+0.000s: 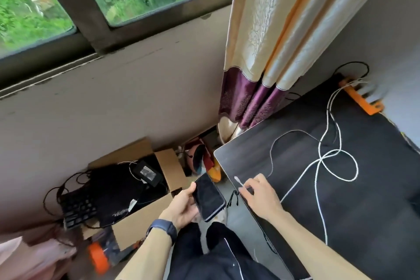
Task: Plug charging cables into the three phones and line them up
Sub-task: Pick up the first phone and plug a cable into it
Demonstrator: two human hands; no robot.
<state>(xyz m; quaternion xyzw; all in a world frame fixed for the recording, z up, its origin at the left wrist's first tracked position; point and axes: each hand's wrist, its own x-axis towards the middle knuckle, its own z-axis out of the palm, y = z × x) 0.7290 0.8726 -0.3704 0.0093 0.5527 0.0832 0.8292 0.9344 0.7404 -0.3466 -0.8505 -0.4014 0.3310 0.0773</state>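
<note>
Cardboard box flaps stand open to the left of the left hand, with a black keyboard, a power brick and tangled cords inside, while white cables loop over the dark table beyond the right hand toward an orange power strip. Off the table's edge, the left hand grips a dark phone screen up, fingers wrapped round its side; just to its right the right hand pinches a white cable plug at the table corner, close to the phone but apart from it
</note>
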